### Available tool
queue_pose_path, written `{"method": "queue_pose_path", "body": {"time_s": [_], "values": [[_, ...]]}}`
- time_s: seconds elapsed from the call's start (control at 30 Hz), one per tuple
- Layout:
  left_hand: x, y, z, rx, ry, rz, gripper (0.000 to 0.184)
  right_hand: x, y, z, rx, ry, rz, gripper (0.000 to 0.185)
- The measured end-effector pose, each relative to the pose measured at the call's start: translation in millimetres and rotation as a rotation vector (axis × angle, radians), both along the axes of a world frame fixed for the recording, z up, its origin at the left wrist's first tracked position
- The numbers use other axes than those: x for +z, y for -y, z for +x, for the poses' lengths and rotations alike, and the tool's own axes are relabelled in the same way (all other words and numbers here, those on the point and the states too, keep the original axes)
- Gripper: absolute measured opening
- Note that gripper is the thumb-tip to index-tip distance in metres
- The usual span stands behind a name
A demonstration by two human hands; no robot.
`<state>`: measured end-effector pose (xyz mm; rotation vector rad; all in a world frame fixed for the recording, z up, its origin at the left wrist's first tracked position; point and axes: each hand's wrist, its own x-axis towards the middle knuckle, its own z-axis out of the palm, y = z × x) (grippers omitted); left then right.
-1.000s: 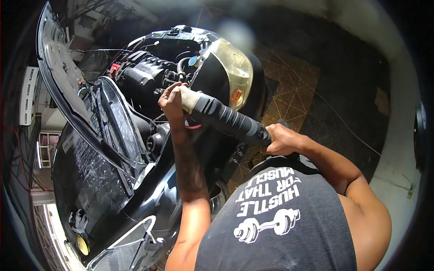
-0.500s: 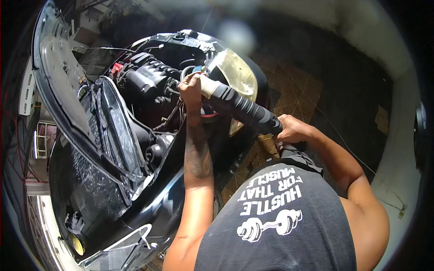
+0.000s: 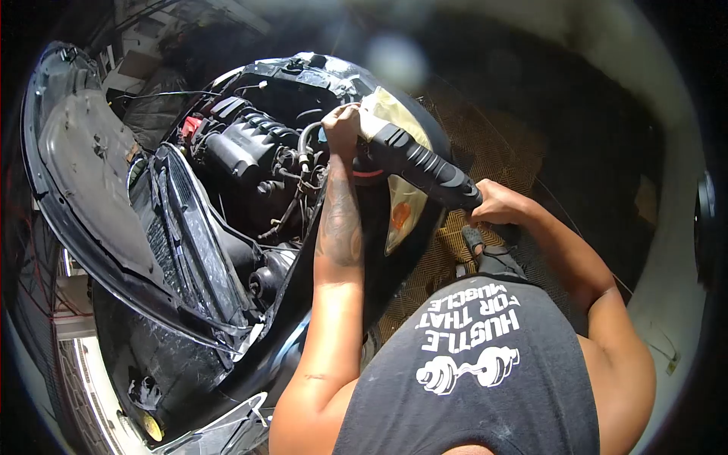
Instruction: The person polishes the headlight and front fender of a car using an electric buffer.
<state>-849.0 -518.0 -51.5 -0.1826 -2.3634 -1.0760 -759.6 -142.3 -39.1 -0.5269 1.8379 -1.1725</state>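
A black power polisher (image 3: 428,168) with a pale front end lies across the yellowed headlight (image 3: 406,117) of a black car. My left hand (image 3: 341,125) is closed around the polisher's front end, at the headlight's inner edge. At the rear end of the body, my right hand (image 3: 497,203) is wrapped round the grip. Below the tool's head a red-edged disc shows in part. Whether its face touches the lens is hidden. An orange reflector (image 3: 401,215) shows in the headlight's lower part.
The engine bay (image 3: 243,148) lies open to the left, with hoses and a red cap. The raised hood (image 3: 91,152) stands at far left. A brown mat (image 3: 485,136) covers floor beyond the bumper; a pale wall (image 3: 675,152) rises at right.
The polisher and both hands have shifted a little to the right in view, with the left hand also higher. More of the headlight's lower part and its orange reflector now shows.
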Motion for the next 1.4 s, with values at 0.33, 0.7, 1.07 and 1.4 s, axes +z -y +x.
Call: {"method": "queue_pose_path", "body": {"time_s": [0.33,0.7,1.07,1.4], "values": [[43.4,0.8,126.8,-0.064,0.155,0.580,0.023,27.5,6.4,118.7,0.024,-0.194,-0.003,0.023],[93.3,4.9,266.9,0.091,0.118,0.793,0.028,50.8,20.3,208.5,0.099,-0.177,-0.020,0.024],[86.7,9.9,263.7,0.136,0.020,0.760,0.030,43.6,21.5,170.6,0.178,-0.140,-0.012,0.028],[69.2,-20.0,134.0,0.151,0.103,0.874,0.023,46.9,9.9,71.1,0.117,-0.057,0.026,0.028]]}}
